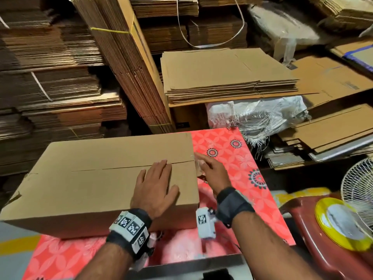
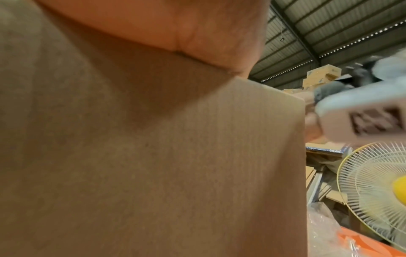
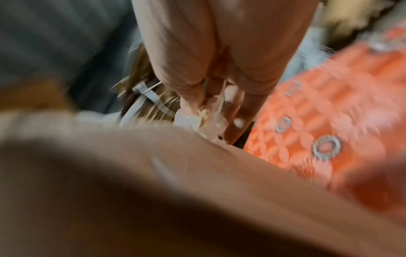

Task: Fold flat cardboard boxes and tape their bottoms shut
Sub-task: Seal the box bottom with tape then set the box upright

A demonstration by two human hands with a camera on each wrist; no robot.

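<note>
A brown cardboard box (image 1: pixel 96 174) stands folded on the red patterned table (image 1: pixel 232 158), its closed flaps facing up with a seam (image 1: pixel 121 168) across the middle. My left hand (image 1: pixel 155 186) lies flat on the flaps near the seam's right end; the left wrist view shows its palm (image 2: pixel 175 26) on the box (image 2: pixel 153 156). My right hand (image 1: pixel 212 170) is at the box's right edge and pinches a crinkled strip of clear tape (image 1: pixel 198 164). The blurred right wrist view shows the fingers (image 3: pixel 241 107) holding the tape (image 3: pixel 208 121) against the box corner (image 3: pixel 153 191).
Stacks of flat cardboard (image 1: pixel 228 77) and a leaning tied bundle (image 1: pixel 129 63) crowd the far side. A white woven sack (image 1: pixel 258 114) lies behind the table. At the right stand a white fan (image 1: pixel 359 190) and a dark red stool with a yellow-rimmed round object (image 1: pixel 341 225).
</note>
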